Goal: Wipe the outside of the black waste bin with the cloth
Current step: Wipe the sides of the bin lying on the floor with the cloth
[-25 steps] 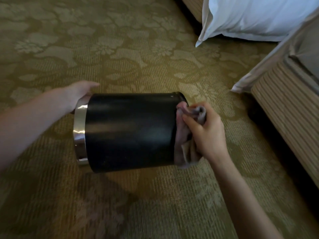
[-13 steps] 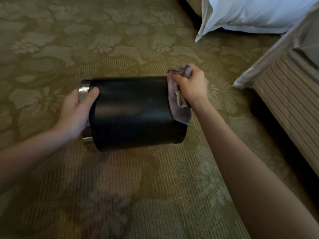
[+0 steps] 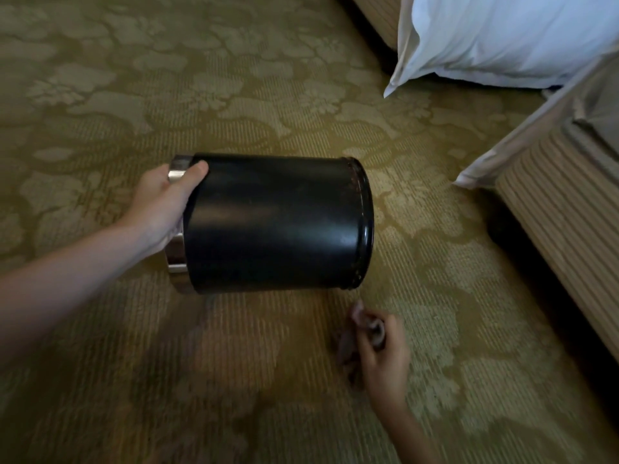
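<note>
Over the olive, flower-patterned carpet (image 3: 234,78), at the middle of the view: black waste bin (image 3: 274,222) turned on its side, silver metal band (image 3: 176,252) at the mouth end toward the left, closed base toward the right, dull sheen along the upper wall. Cannot tell whether the lower wall touches the carpet or hangs just above it; dark shadow spread on the floor beneath and nearer the camera. Left hand (image 3: 160,209) at the mouth end, gripping the rim: thumb laid across the silver band with its tip on the black wall, the other fingers hidden behind or inside the rim. Bare left forearm reaching in from the left edge. Right hand (image 3: 385,360) lower and to the right, just below the base end and apart from the bin, blurred; fingers curled round a bunched brownish-grey cloth (image 3: 363,324), one end poking up above the knuckles, more of it hanging to the left of the palm. Cloth clear of the bin. Bare right forearm leading down to the bottom edge. Far right: striped bed base (image 3: 562,209) with a pale sheet edge (image 3: 522,128) draped over its corner. Top right: white pillow (image 3: 502,38), lower corner down on the carpet and pointing toward the bin, well apart from it.
</note>
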A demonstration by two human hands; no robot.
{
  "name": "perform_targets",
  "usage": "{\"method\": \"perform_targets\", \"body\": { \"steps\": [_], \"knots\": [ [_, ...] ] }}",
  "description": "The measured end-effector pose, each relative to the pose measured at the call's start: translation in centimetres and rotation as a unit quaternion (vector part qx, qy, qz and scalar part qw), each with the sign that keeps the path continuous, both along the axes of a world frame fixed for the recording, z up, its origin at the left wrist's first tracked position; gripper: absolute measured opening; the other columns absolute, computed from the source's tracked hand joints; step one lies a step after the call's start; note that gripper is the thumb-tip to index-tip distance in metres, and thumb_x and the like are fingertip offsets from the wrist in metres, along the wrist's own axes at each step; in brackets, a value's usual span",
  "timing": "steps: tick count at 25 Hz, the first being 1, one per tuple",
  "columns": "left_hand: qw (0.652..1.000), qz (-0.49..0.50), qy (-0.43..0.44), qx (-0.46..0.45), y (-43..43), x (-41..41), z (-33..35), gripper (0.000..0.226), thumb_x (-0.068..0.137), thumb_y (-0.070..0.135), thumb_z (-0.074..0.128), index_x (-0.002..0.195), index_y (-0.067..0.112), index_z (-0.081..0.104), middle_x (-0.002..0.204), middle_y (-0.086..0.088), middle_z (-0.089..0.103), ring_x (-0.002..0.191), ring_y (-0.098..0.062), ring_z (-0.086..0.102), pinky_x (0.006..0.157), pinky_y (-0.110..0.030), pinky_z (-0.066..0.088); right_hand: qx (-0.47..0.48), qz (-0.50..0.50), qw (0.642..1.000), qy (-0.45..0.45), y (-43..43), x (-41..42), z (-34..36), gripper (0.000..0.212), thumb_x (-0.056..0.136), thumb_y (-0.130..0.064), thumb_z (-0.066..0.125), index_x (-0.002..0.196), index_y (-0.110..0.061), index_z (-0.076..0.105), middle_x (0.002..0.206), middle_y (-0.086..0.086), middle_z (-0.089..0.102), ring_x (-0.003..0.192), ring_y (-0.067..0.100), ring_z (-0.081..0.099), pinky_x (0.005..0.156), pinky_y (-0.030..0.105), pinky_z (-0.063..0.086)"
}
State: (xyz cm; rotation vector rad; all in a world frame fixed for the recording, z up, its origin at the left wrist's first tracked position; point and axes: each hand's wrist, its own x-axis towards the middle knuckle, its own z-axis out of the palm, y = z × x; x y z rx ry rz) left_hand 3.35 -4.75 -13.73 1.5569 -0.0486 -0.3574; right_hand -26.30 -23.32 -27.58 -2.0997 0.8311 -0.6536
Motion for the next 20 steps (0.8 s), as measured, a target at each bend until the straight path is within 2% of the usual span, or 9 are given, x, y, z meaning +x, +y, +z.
{"method": "perform_targets", "body": {
  "steps": [4, 7, 10, 12, 13, 14, 16, 18, 20],
  "knots": [
    [1.000, -0.015, 0.015, -0.012, -0.2, 0.0, 0.4, 0.012, 0.094, 0.031, 0.059, 0.087, 0.021, 0.059, 0.082, 0.000, 0.064, 0.075, -0.016, 0.066, 0.054, -0.025, 0.058, 0.029, -0.030, 0.988, -0.147, -0.7, 2.1, 7.9, 0.015, 0.092, -0.013, 0.069, 0.101, -0.023, 0.062, 0.095, -0.002, 0.065, 0.087, 0.014, 0.064, 0.074, 0.035, 0.054],
    [0.999, -0.022, 0.024, -0.011, 0.0, 0.1, 0.4, 0.011, 0.094, 0.032, 0.060, 0.091, 0.021, 0.060, 0.084, -0.001, 0.065, 0.078, -0.017, 0.067, 0.058, -0.027, 0.059, -0.018, 0.001, 0.978, -0.209, -2.4, 5.8, 13.8, 0.016, 0.092, -0.014, 0.071, 0.104, -0.020, 0.063, 0.098, -0.001, 0.066, 0.092, 0.013, 0.064, 0.082, 0.030, 0.052],
    [0.999, -0.030, 0.023, 0.001, 0.0, -0.3, 0.7, 0.011, 0.095, 0.032, 0.058, 0.091, 0.022, 0.059, 0.085, -0.001, 0.065, 0.078, -0.018, 0.067, 0.058, -0.026, 0.059, -0.068, 0.023, 0.989, -0.127, -4.3, 12.2, 17.1, 0.014, 0.090, -0.033, 0.069, 0.102, -0.027, 0.063, 0.101, -0.006, 0.065, 0.096, 0.011, 0.062, 0.085, 0.034, 0.051],
    [0.999, -0.031, 0.024, 0.002, -0.1, -0.3, 0.9, 0.011, 0.095, 0.032, 0.057, 0.090, 0.023, 0.058, 0.085, -0.001, 0.064, 0.077, -0.018, 0.066, 0.053, -0.025, 0.059, -0.123, 0.012, 0.992, -0.026, -4.7, 14.9, 16.6, 0.019, 0.092, -0.041, 0.065, 0.102, -0.026, 0.061, 0.104, -0.006, 0.060, 0.095, 0.010, 0.058, 0.081, 0.033, 0.050],
    [0.999, -0.035, 0.028, 0.007, -0.1, -0.2, 1.0, 0.011, 0.095, 0.033, 0.057, 0.091, 0.023, 0.057, 0.085, -0.001, 0.064, 0.078, -0.018, 0.066, 0.052, -0.025, 0.059, -0.129, -0.001, 0.991, -0.020, -4.6, 15.0, 15.7, 0.021, 0.094, -0.042, 0.064, 0.104, -0.025, 0.060, 0.105, -0.005, 0.058, 0.095, 0.010, 0.056, 0.081, 0.031, 0.049],
    [0.999, -0.038, 0.032, 0.012, 0.0, -0.2, 1.1, 0.011, 0.095, 0.034, 0.057, 0.091, 0.023, 0.057, 0.086, -0.002, 0.064, 0.079, -0.019, 0.066, 0.052, -0.026, 0.059, -0.109, -0.007, 0.993, -0.046, -4.1, 14.2, 14.5, 0.020, 0.095, -0.041, 0.062, 0.105, -0.024, 0.059, 0.106, -0.004, 0.057, 0.096, 0.010, 0.055, 0.083, 0.029, 0.048],
    [0.998, -0.045, 0.033, 0.018, 0.1, -0.2, 1.1, 0.013, 0.095, 0.035, 0.057, 0.093, 0.022, 0.057, 0.088, -0.003, 0.064, 0.079, -0.020, 0.066, 0.051, -0.025, 0.058, -0.009, -0.002, 0.992, -0.127, -2.2, 10.5, 11.7, 0.015, 0.098, -0.035, 0.063, 0.110, -0.027, 0.056, 0.108, -0.004, 0.058, 0.098, 0.006, 0.057, 0.085, 0.023, 0.048],
    [0.998, -0.043, 0.032, 0.027, 0.3, -0.3, 1.1, 0.014, 0.094, 0.036, 0.058, 0.093, 0.022, 0.057, 0.087, -0.003, 0.064, 0.077, -0.019, 0.066, 0.048, -0.024, 0.058, 0.087, 0.006, 0.986, -0.144, 0.1, 6.5, 8.7, 0.018, 0.097, -0.030, 0.064, 0.111, -0.034, 0.052, 0.107, -0.005, 0.060, 0.098, 0.007, 0.062, 0.084, 0.025, 0.053],
    [0.998, -0.036, 0.036, 0.024, 0.1, -0.2, 1.1, 0.017, 0.093, 0.036, 0.059, 0.097, 0.020, 0.058, 0.088, -0.004, 0.064, 0.075, -0.019, 0.067, 0.049, -0.026, 0.058, 0.127, -0.006, 0.982, -0.141, 1.1, 4.5, 7.1, 0.018, 0.096, -0.025, 0.065, 0.108, -0.033, 0.054, 0.102, -0.007, 0.063, 0.094, 0.008, 0.064, 0.081, 0.030, 0.055]
  ]
}}
